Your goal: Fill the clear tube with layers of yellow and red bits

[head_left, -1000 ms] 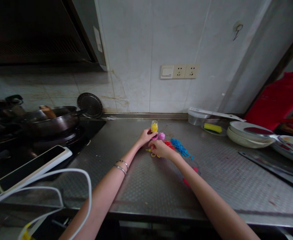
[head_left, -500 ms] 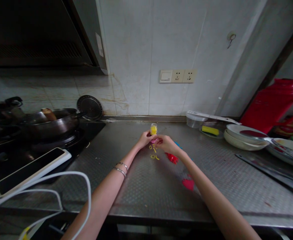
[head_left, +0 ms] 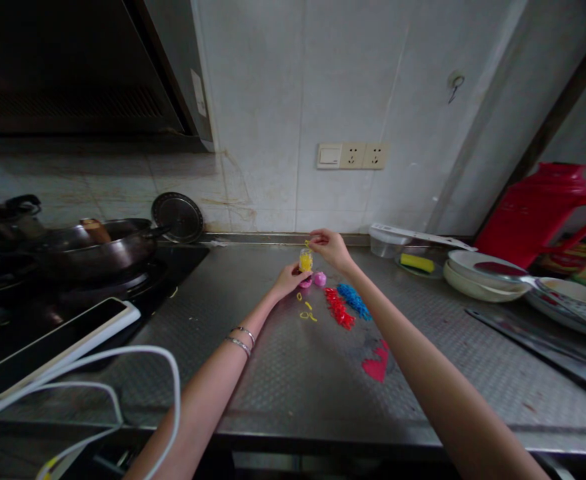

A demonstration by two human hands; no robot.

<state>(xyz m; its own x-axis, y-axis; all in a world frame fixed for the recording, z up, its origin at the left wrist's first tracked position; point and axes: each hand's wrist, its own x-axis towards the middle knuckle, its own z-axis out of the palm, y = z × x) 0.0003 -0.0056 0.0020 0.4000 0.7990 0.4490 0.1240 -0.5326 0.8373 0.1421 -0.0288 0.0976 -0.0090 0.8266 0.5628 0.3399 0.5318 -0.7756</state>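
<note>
The left hand (head_left: 287, 281) gripped a small clear jar (head_left: 305, 253) holding yellow pieces (head_left: 305, 264); just above that grip, the right hand (head_left: 329, 247) pinched a thin yellow strip (head_left: 307, 243), a loose red pile (head_left: 339, 309) lying lower right.

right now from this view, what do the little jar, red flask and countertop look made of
Little jar: clear glass or plastic, too small to tell; yellow shows through its wall.
Red flask: probably plastic with a slight gloss, given its even colour.
Countertop: likely stainless steel, grey with a dull sheen and a fine textured pattern.
</note>
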